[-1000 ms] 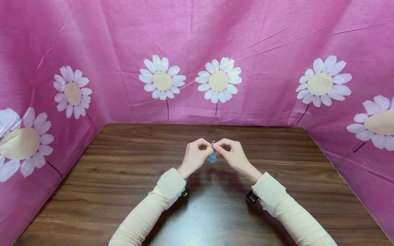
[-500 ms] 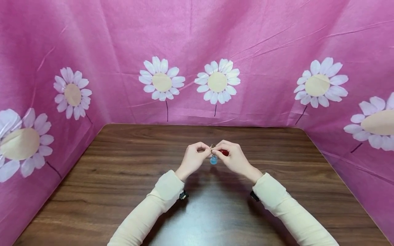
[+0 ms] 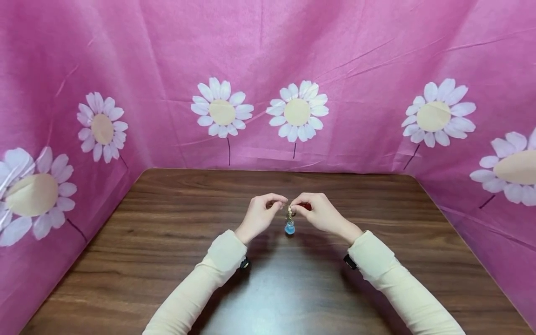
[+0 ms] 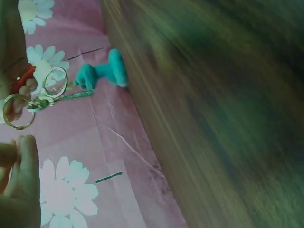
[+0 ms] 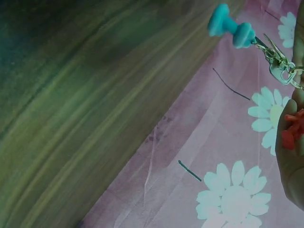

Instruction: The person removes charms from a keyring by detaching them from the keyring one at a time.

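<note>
My right hand point(image 3: 320, 209) pinches a bunch of keys by a gold key ring point(image 4: 19, 111) over the table. A second gold ring point(image 4: 55, 82), some keys point(image 5: 278, 59) and a blue dumbbell-shaped charm point(image 3: 290, 228) hang from it. Tucked in the right palm is a red piece point(image 5: 295, 128), mostly covered by the fingers. Just to the left, my left hand point(image 3: 260, 214) holds its thumb and forefinger close together, with a small gap between its fingertips and the ring in the left wrist view.
Below the hands is a dark wood-grain table point(image 3: 188, 260). A pink cloth with white daisies point(image 3: 356, 56) stands around its back and sides. Black straps with small devices point(image 3: 350, 261) sit at both wrists.
The blue charm now hangs lower, and the keys and ring have come into sight between the hands. The left hand's fingertips have parted from the ring and drawn slightly left.
</note>
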{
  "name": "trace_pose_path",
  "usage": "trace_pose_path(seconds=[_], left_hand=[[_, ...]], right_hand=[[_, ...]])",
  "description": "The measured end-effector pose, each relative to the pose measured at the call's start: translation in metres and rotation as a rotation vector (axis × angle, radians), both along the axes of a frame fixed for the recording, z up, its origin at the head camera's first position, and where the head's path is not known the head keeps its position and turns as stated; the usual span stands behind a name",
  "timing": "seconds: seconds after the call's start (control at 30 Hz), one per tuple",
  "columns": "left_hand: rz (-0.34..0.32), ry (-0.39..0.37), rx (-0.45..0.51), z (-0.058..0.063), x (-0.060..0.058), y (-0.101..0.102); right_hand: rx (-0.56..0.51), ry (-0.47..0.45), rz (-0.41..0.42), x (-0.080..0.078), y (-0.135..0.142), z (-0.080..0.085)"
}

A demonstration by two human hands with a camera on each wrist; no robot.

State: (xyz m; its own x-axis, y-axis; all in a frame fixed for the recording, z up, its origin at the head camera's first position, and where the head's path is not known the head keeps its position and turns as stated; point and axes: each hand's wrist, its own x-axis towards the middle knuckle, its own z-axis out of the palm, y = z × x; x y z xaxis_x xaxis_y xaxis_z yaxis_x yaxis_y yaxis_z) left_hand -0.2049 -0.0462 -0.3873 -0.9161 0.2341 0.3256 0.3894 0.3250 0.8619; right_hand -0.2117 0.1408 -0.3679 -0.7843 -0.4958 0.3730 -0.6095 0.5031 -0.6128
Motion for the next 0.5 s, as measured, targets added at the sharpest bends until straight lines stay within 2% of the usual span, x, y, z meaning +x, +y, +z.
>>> trace_pose_path(seconds=[0.17,0.23,0.37,0.5], left_hand=[[-0.080,-0.055,-0.002,-0.0033,-0.0056,0.0042],[-0.076,-0.057,0.000,0.0041,-0.0007,0.0056],[-0.038,0.019,-0.014,0.0031,0.0000,0.0053],[-0.026,0.166,-0.066,-0.0043,-0.0049,0.0038]], right_hand=[[0.013,0.043,0.000,0.0004,0.0015,0.0007],[0.012,0.056,-0.004,0.0009,0.0019,0.0007],[-0.004,0.013,-0.025,0.0023,0.0036,-0.0018],[-0.032,-0.120,-0.041,0.0032,0.0062,-0.0043]])
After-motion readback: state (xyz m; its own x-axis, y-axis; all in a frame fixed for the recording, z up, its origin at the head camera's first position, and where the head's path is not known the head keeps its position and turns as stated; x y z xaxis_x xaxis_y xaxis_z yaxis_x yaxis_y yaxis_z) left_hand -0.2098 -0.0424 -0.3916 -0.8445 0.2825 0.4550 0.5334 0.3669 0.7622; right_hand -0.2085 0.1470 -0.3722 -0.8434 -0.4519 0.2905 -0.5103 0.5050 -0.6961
